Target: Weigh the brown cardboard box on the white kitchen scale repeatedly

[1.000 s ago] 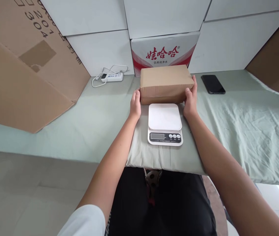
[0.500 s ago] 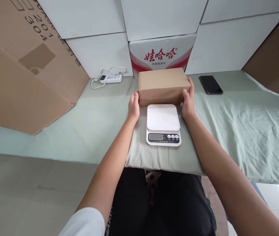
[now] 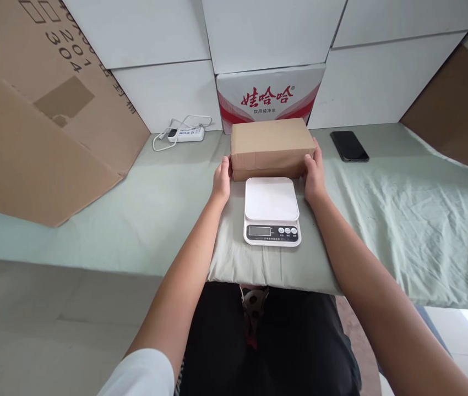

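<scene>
A brown cardboard box [image 3: 271, 146] sits between my two hands, just behind a white kitchen scale [image 3: 272, 201]. My left hand [image 3: 222, 180] presses on the box's left end, its fingers partly hidden behind the edge. At the right end my right hand [image 3: 315, 171] grips the box, thumb on the front face and fingers round the side. Nothing lies on the scale's platform. Its dark display [image 3: 259, 231] and several buttons face me.
A black phone [image 3: 349, 146] lies to the right of the box. On the left is a white power strip [image 3: 186, 133] with a cable. A printed white carton [image 3: 269, 96] stands behind the box; large brown cardboard [image 3: 52, 165] flanks the left side of the green cloth [image 3: 168, 220].
The view has shifted slightly. Both hands stay on the box's ends, and box and scale keep nearly the same places.
</scene>
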Available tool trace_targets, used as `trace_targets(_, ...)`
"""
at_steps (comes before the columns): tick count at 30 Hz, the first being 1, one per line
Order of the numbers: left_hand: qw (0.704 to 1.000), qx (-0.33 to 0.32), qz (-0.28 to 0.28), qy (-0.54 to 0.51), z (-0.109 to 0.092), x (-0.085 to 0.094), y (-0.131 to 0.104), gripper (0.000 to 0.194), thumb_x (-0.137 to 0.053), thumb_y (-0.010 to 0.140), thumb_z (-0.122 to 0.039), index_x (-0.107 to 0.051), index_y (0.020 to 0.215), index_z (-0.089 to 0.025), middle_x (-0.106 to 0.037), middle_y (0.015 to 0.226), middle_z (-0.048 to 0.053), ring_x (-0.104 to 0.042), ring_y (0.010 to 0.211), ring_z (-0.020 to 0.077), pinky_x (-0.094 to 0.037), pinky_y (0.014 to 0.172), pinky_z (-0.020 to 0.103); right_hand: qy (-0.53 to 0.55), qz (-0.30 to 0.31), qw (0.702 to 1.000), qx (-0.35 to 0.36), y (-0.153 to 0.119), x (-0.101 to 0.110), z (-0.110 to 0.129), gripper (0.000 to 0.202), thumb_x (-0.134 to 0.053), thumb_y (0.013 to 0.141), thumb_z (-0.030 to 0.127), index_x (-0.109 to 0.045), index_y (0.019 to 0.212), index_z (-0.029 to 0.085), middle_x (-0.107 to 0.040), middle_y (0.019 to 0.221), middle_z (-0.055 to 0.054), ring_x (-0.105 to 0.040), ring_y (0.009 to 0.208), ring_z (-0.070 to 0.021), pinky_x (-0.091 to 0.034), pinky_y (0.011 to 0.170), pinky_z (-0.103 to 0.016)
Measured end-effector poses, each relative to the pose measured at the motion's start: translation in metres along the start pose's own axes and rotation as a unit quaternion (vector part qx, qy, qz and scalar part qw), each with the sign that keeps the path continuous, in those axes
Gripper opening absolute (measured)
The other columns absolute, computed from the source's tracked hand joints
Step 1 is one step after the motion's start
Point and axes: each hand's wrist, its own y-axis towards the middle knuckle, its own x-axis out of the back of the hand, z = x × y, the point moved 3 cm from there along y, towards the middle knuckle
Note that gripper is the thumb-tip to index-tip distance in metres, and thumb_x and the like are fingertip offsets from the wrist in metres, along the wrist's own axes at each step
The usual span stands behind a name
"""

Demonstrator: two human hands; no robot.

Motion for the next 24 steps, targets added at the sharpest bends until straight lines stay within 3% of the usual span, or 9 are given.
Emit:
trace_targets(6,1.0,-0.01,0.017,-0.01,-0.003,-0.001,-0.004,0.084,-0.056,0.091,-0.093,-0.076,0.132,-0.023,-0.075,0.154,0.013,-0.061,0.158,0.0361,-0.051,0.132,0.048,-0.021,0.011,0.999,0.025,-0.003,-0.003,0.008,0.107,-0.068,0.075,0.089,-0.051,0.16,0.028,-0.046,0.18,-0.01,-0.029,0.177,-0.035,-0.017,0.15,-0.056)
trace_targets(10,0.999,-0.052,-0.001,0.016,-0.011,0.0,-0.005,0.089,-0.058,0.088,-0.095,-0.073,0.136,-0.023,-0.074,0.154,0.015,-0.058,0.16,0.036,-0.046,0.135,0.051,-0.022,0.007,0.998,0.055,-0.01,-0.008,0.023,0.108,-0.064,0.08,0.09,-0.043,0.167,0.03,-0.04,0.184,-0.007,-0.024,0.179,-0.0326,-0.017,0.15,-0.055)
trace_targets(14,0.992,-0.121,-0.009,0.047,-0.033,-0.001,-0.012,0.091,-0.057,0.087,-0.096,-0.071,0.139,-0.023,-0.074,0.153,0.017,-0.062,0.154,0.0383,-0.048,0.132,0.054,-0.037,0.007,0.994,0.104,-0.017,-0.011,0.052,0.109,-0.061,0.086,0.088,-0.03,0.175,0.033,-0.031,0.189,-0.007,-0.016,0.181,-0.0339,-0.022,0.147,-0.061)
trace_targets(19,0.987,-0.144,0.001,0.072,-0.061,0.007,-0.063,0.083,-0.054,0.093,-0.09,-0.07,0.14,-0.023,-0.076,0.15,0.016,-0.067,0.147,0.0382,-0.054,0.123,0.052,-0.08,0.009,0.987,0.141,-0.055,0.01,0.082,0.104,-0.056,0.09,0.088,-0.03,0.176,0.035,-0.029,0.19,-0.006,-0.016,0.18,-0.0381,-0.017,0.147,-0.066)
trace_targets(24,0.991,-0.112,0.056,0.045,-0.064,0.015,-0.131,0.079,-0.056,0.098,-0.081,-0.066,0.149,-0.021,-0.076,0.149,0.017,-0.069,0.144,0.0378,-0.058,0.12,0.052,-0.096,-0.003,0.985,0.146,-0.115,0.03,0.082,0.1,-0.064,0.093,0.077,-0.03,0.177,0.033,-0.032,0.187,-0.01,-0.024,0.178,-0.0423,-0.016,0.146,-0.071)
